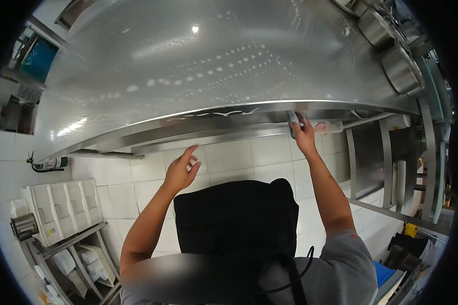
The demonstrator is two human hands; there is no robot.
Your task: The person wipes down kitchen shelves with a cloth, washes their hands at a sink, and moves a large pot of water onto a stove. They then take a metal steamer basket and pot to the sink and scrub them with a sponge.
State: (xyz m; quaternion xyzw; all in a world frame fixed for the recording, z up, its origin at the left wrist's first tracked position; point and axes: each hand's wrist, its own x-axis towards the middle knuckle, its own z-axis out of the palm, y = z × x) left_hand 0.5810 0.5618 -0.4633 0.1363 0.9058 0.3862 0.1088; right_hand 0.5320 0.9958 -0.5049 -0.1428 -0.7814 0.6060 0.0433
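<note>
Pots [403, 71] stand beyond the right hand [303, 129], which grips what's probably a sponge [291, 123], long axis across the table edge [152, 123], left hand [180, 170] empty.

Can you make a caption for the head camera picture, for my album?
The right hand holds a small grey pad at the edge of a suds-spotted metal table, the left hand free.

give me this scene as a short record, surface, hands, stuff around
surface: steel counter with foamy-looking spots and streaks
left hand: holds nothing, in front of the counter
right hand: grips a sponge-like pad at the counter's front edge
right side: metal pots
floor: pale tiles
</note>
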